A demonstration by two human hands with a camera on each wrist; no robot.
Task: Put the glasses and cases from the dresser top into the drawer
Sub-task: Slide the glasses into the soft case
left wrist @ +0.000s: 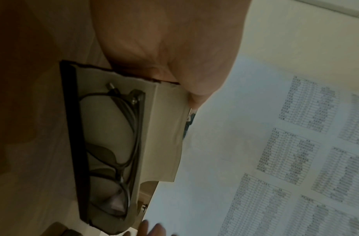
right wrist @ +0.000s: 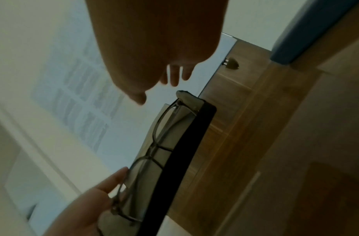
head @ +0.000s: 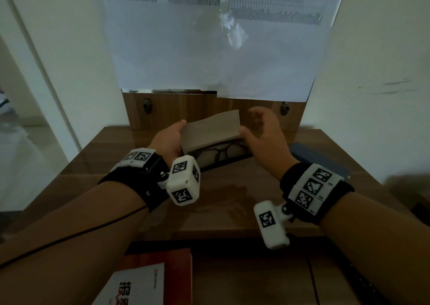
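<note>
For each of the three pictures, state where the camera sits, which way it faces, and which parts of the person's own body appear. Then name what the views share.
Head: worn on the head, looking forward and down at the dresser top; both forearms and hands show.
Left wrist: looks along the left hand at the open glasses case.
Right wrist: looks along the right hand at the case; the left hand's fingers show too.
Shared: all three show the glasses in the case.

Left hand (head: 171,139) palm inward, thumb forward, right hand (head: 265,132) loosely curled, forearms extended
</note>
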